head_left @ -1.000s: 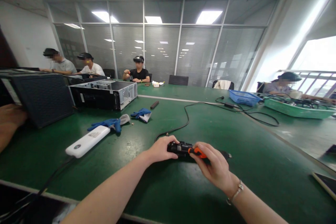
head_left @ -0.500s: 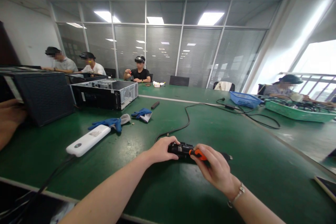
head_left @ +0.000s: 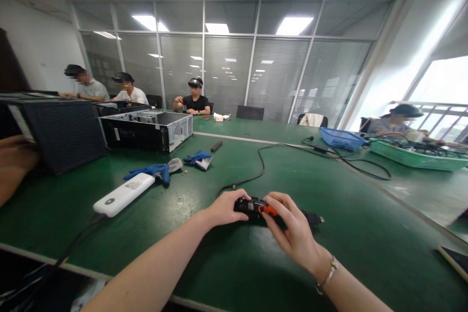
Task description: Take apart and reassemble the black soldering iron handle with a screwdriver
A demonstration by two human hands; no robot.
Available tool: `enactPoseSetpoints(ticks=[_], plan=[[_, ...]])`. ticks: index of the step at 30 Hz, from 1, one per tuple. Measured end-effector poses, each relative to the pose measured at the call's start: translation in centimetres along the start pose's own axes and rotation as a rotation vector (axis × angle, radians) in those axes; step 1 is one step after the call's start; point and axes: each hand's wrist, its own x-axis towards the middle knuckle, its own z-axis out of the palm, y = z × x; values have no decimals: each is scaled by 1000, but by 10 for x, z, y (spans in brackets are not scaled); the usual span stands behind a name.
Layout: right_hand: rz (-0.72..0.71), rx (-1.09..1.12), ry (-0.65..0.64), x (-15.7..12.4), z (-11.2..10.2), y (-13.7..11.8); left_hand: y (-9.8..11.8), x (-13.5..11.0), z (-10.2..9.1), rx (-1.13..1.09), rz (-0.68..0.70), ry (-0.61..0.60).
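Note:
A long black object (head_left: pixel 253 206) of a kind I cannot make out lies crosswise on the green table, its right end (head_left: pixel 311 218) showing a small light tip. My left hand (head_left: pixel 227 208) is closed round its left end, thumb on the near side and fingers on the far side. Over its middle, my right hand (head_left: pixel 294 229) has its fingers closed on a small orange-and-black piece (head_left: pixel 268 210), which touches or overlaps the black object. The fingers hide much of that piece. A black cable (head_left: pixel 262 165) runs away from near my left hand.
Left of my arms lie a white power strip (head_left: pixel 124 196) and blue gloves (head_left: pixel 155 171). Computer cases (head_left: pixel 144 131) stand farther left, beside another person's hand (head_left: pixel 16 165). A blue basket (head_left: pixel 341 138) and a green basket (head_left: pixel 409 156) of cables sit right. Several people sit round the table.
My right hand has shifted slightly left along the black object with the orange-and-black piece, and its fingers have turned a little. My left hand stays where it was.

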Motion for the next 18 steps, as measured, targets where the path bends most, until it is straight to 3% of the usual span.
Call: enactPoseSetpoints(ticks=[9, 13, 18], plan=[[-6, -56, -8, 0, -1, 0, 2, -1, 1, -37, -4, 17], [-8, -116, 72, -3, 3, 3, 0, 1, 3, -40, -8, 29], [11, -8, 66, -1, 3, 3, -3, 3, 2, -51, -5, 21]])
